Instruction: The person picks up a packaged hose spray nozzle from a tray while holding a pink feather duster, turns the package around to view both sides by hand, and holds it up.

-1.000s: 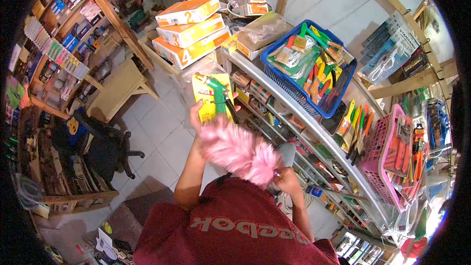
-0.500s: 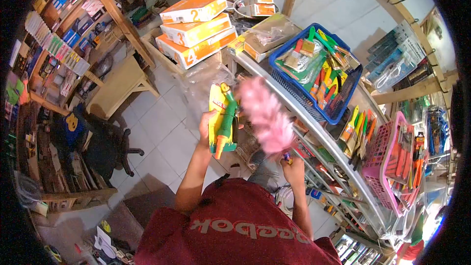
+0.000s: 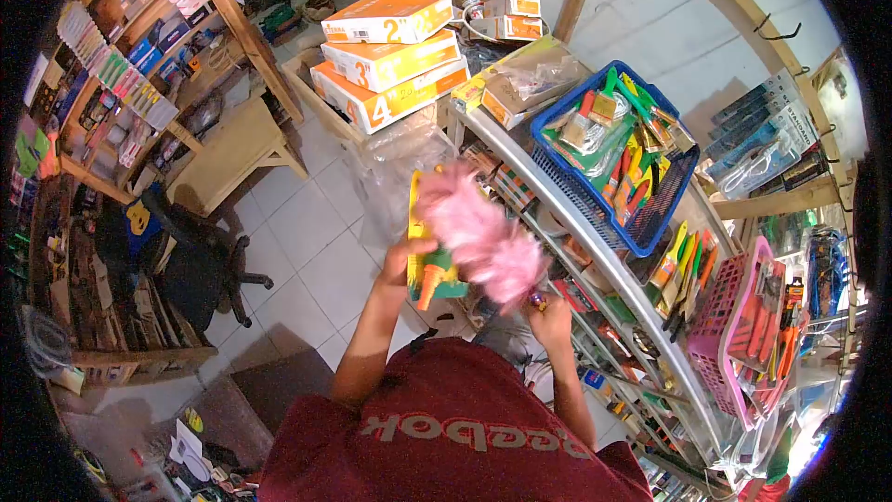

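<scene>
Currently right grip [image 3: 552,319], clamped on pink duster [image 3: 485,240], slants its long axis forward-left across carded hose nozzle [image 3: 432,281] clasped by left grip [image 3: 406,260].

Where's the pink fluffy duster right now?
In the head view, the pink fluffy duster is near the centre, its handle in the right hand, its fluff partly covering the yellow-carded green nozzle in the left hand.
</scene>
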Available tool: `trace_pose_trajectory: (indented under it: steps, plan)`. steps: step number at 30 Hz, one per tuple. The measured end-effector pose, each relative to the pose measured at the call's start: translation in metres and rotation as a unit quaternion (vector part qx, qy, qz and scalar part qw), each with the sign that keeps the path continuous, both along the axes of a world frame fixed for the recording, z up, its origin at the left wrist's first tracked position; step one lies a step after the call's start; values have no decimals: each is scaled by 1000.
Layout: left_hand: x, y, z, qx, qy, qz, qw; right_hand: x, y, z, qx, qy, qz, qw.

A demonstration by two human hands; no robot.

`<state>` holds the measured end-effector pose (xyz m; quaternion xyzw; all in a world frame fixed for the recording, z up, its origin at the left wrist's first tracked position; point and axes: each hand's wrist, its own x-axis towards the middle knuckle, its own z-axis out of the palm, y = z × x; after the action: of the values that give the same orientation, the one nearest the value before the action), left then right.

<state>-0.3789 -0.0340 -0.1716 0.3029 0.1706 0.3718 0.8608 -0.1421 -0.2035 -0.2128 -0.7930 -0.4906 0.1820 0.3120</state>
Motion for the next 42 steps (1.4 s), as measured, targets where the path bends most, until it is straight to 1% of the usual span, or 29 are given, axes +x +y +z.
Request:
trace_pose_trajectory:
  steps: [1,2,4,5,7,8,11,12,14,16,18,21,24,27,28,31,32,34,35,37,39,40,42]
  plan:
    - [2,-2,10,36,14,-16,999,0,4,8,-12,28,-22,999]
    - [5,-6,24,29,31,-20,999,2,7,14,-25,56,-43,997]
    - [8,-12,44,13,68,-28,997,8,8,3,4,50,-38,998]
    - [9,-13,39,20,65,-36,997,11,7,-3,19,49,-37,998]
    - [8,-10,20,37,59,-53,996,19,2,-8,31,-8,14,999]
    - [3,-9,19,41,135,-60,988,18,1,-4,37,-36,38,998]
    - [0,-10,20,33,104,-79,991,22,3,12,-31,14,-74,997]
    - [-3,-10,15,23,99,-84,991,24,2,14,-33,16,-71,997]
    - [-7,-7,14,37,95,-106,989,27,-3,-2,39,10,33,999]
    - [-9,-4,18,60,100,-127,985,29,-8,-13,31,6,45,998]
    - [-9,-2,23,60,108,-129,984,24,-4,2,-58,0,-26,998]
    - [-11,0,15,65,106,-120,985,23,-2,7,-6,1,-24,1000]
    - [-11,1,14,61,110,-106,986,22,-5,0,-1,-26,24,999]
    - [-7,-1,21,39,94,-92,991,20,2,11,-42,29,-80,995]
    - [-7,-1,22,30,86,-86,992,20,1,10,-10,19,-74,997]
    - [-9,4,-12,56,73,-71,993,18,-6,-1,47,43,17,998]
    - [-6,2,-7,33,47,-70,996,16,-7,1,10,11,25,1000]
    - [4,-1,3,-12,-8,-67,998,10,-5,8,-13,16,-44,999]
    - [5,-1,-2,-10,-11,-66,998,11,-3,10,-23,17,-74,997]
    - [3,0,-15,-7,-14,-62,998,12,-5,7,-10,40,-62,997]
    - [7,-3,-15,-20,-15,-22,999,7,-9,7,-12,82,-55,995]
    - [9,-3,-14,-27,-15,-4,1000,8,-11,4,-22,52,-53,997]
    - [12,-4,-5,-44,-6,-12,999,10,-15,-3,-45,-10,-51,998]
